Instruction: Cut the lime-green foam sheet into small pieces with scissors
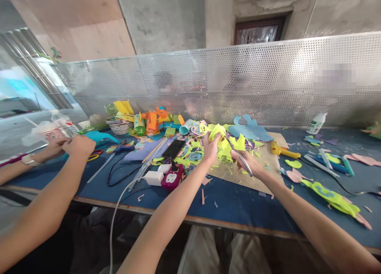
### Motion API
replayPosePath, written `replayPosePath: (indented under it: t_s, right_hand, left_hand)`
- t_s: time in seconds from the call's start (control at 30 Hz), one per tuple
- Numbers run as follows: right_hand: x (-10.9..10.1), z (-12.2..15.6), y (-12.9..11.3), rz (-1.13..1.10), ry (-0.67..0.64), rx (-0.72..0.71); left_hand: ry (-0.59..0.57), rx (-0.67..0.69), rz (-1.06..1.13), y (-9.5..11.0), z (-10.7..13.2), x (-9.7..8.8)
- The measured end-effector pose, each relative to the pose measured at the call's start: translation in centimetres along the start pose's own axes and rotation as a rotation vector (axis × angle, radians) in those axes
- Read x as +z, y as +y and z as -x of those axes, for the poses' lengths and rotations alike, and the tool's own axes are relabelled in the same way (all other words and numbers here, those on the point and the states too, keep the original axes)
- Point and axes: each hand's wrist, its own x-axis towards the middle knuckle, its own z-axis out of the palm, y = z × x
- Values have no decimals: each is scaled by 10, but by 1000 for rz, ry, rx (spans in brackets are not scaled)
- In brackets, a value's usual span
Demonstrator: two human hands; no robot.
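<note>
My left grip (210, 147) is closed around a folded piece of yellow-green paper (218, 130), holding it up over the heap of scraps near the middle of the tabletop (190, 200). My right grip (249, 163) is wrapped about the handles of the scissors (244, 163), whose blades point up and away from me to the paper's right edge; I cannot tell whether they are biting into it. Beneath my right grip lies a brown sheet (235, 175) strewn with offcuts, and behind it a light blue cutout (250, 129). A yellow glue gun (284, 150) lies to the right, near a long lime cutout (331, 197). To my left are a black phone (173, 149), a magenta power box (172, 177) and a white adapter (154, 178). Farther back sits an orange figure (152, 121), against the perforated panel (119, 85). At far left, a co-worker's hands (79, 146) are beside a bright blue piece (101, 136).
</note>
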Motion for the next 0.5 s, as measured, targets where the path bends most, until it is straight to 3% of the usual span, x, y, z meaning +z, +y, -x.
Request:
replayPosePath:
  t_s: [0.17, 0.5]
  right_hand:
    - [0, 2, 0, -36, -3, -64]
    - [2, 1, 6, -45, -8, -138]
  left_hand:
    - [-116, 60, 18, 1, 6, 3]
    - [-181, 77, -41, 0, 12, 6]
